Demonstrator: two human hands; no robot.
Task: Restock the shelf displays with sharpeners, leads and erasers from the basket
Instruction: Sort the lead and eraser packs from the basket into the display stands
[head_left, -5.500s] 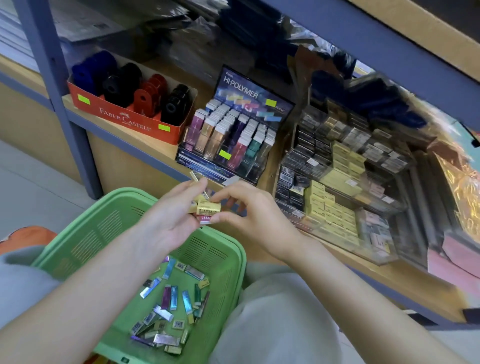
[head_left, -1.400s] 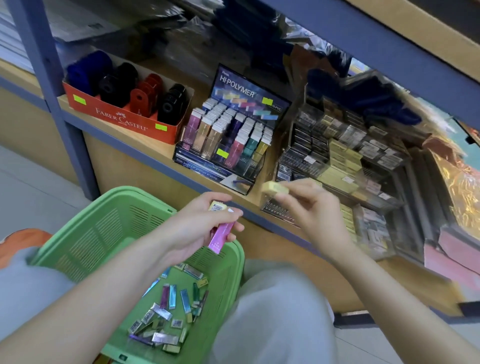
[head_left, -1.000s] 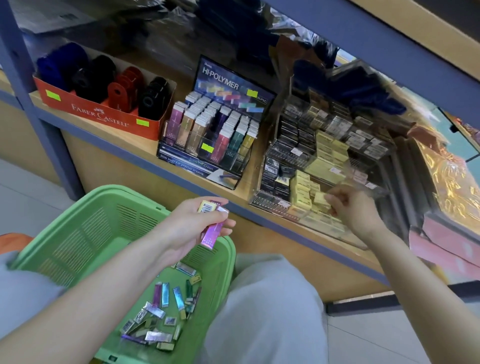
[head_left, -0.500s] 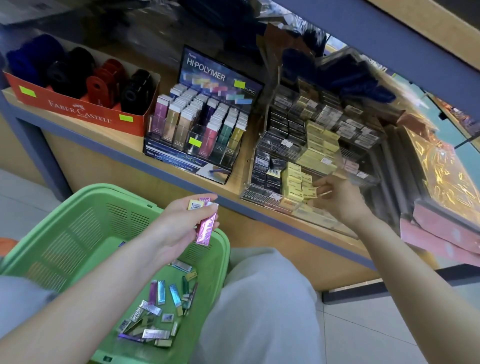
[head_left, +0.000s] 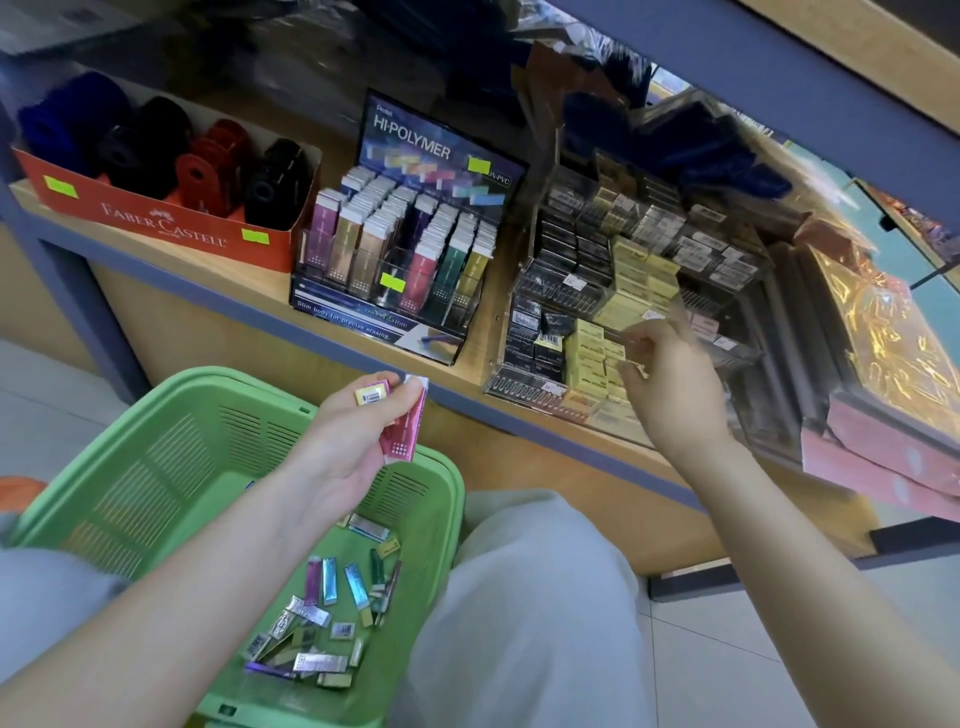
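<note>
- Under the left fingers, loose packets (head_left: 322, 623) lie jumbled on the basket floor. They are flat, glossy, foil-like slips in silver, blue, purple and green, and some show barcodes.
- The basket (head_left: 156, 467) is green moulded plastic with slotted walls and a rounded rim. It stands beside a knee in pale grey cloth.
- The left hand (head_left: 353, 441) is raised over the basket's far rim, its fingers clenched around two items. One is a slim, shiny pink eraser pack (head_left: 405, 431) hanging down from the fingertips. The other is a small yellow box (head_left: 371, 396) with a barcode, pinched above the pack.
- The right hand (head_left: 675, 395) is at the front of a clear tiered display (head_left: 561, 291). Its fingers are curled and motion-blurred, so I cannot tell whether they grip anything.
- Just left of those fingers sit stacks of matte yellow boxes (head_left: 592, 358), with black packs further left.
- Beyond the left fingers, on the wooden shelf (head_left: 483, 338), a clear rack with a dark "HI-POLYMER" header card (head_left: 441, 150) holds upright rows of slim eraser packs (head_left: 395, 234).
- Farther left, an orange cardboard tray (head_left: 156, 223) holds rounded blue, black and red sharpeners (head_left: 208, 171).
</note>
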